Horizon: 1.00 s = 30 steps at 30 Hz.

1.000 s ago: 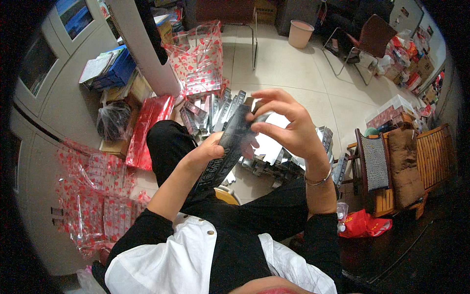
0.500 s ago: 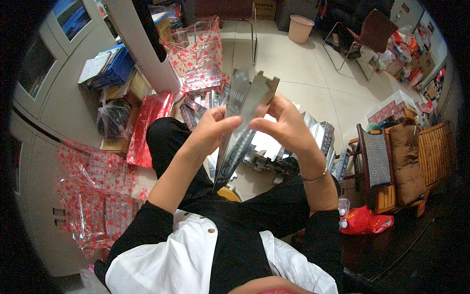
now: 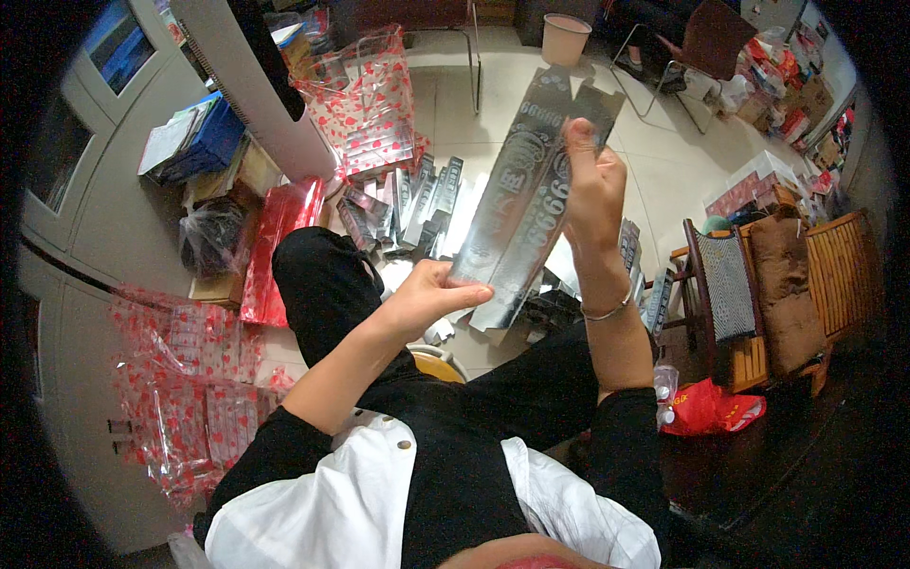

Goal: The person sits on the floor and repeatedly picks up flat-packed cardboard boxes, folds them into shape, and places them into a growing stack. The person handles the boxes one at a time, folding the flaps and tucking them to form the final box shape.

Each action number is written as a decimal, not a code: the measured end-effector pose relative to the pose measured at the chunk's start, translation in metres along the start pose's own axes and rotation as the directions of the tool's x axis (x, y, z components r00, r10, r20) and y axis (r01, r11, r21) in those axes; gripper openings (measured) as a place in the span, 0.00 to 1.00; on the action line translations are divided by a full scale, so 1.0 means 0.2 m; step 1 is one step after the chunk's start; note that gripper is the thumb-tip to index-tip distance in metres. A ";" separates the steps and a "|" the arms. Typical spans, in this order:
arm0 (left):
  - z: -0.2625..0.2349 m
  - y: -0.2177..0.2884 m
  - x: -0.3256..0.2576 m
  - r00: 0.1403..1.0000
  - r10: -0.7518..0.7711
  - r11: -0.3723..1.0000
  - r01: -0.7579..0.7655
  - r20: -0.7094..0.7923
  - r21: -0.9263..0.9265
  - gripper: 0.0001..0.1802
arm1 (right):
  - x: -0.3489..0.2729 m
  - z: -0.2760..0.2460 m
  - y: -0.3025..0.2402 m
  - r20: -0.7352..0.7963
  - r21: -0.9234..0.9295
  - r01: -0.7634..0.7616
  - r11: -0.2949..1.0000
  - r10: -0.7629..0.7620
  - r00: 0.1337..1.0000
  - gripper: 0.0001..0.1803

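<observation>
A long, silver carton blank (image 3: pixel 517 190) with printed patterns slants in front of me, its broad side facing up and end flaps showing at the top. My left hand (image 3: pixel 427 302) pinches its lower left corner, the thumb lying on the face. Higher up, my right hand (image 3: pixel 595 194) grips the right edge with the thumb on top; its other fingers are partly hidden. Beyond the blank, several narrow silver cartons (image 3: pixel 428 199) lie heaped on the floor between my knees. More cartons (image 3: pixel 630 245) show past my right wrist.
A heart-patterned clear bag (image 3: pixel 370 104) stands by a white pillar; another bag of cartons (image 3: pixel 199 379) lies at left. Red wrapping (image 3: pixel 284 251) leans near my left knee. At right are a wooden chair (image 3: pixel 720 294) and a red bag (image 3: pixel 716 408). A person's legs show by a far chair.
The carton blank has turned from edge-on to broad side up. My right hand has moved up along it, while my left hand has dropped to the lower corner.
</observation>
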<state>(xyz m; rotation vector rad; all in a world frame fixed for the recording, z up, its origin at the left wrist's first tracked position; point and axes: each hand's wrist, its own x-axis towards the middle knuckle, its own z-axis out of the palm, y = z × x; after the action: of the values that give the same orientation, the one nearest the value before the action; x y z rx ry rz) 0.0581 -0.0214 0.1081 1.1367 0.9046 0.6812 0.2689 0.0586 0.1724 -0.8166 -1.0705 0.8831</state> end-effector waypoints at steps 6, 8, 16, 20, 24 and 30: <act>-0.06 0.02 0.04 0.987 0.158 0.978 -0.160 -0.024 -0.132 0.17 | -0.13 0.11 0.01 0.550 0.101 -0.226 0.969 0.135 0.824 0.24; -0.06 0.02 0.04 0.993 0.120 0.986 -0.119 0.003 -0.114 0.17 | -0.14 0.13 -0.01 0.591 0.029 -0.197 0.980 0.142 0.794 0.26; -0.06 -0.11 -0.05 0.963 -0.189 0.982 0.182 0.191 0.057 0.17 | 0.01 -0.03 -0.11 0.470 0.329 -0.265 0.906 0.086 0.878 0.27; -0.07 -0.10 0.04 0.962 -0.035 0.999 0.026 0.270 0.038 0.38 | -0.06 0.04 -0.02 0.371 0.204 -0.293 0.934 0.204 0.906 0.28; 0.07 -0.08 0.12 0.841 0.542 0.711 -0.465 0.010 0.527 0.52 | -0.11 0.11 0.00 0.045 0.110 -0.100 0.989 0.095 0.994 0.24; 0.00 -0.03 0.08 0.953 0.249 0.967 -0.253 0.171 0.002 0.38 | -0.12 0.07 -0.10 0.458 0.221 -0.119 0.968 0.004 0.889 0.44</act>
<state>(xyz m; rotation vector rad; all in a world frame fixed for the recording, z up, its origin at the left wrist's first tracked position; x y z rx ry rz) 0.0653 -0.0100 0.0987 1.3245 0.6310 0.7685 0.2537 0.0294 0.1855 -0.4437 -1.3136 1.2752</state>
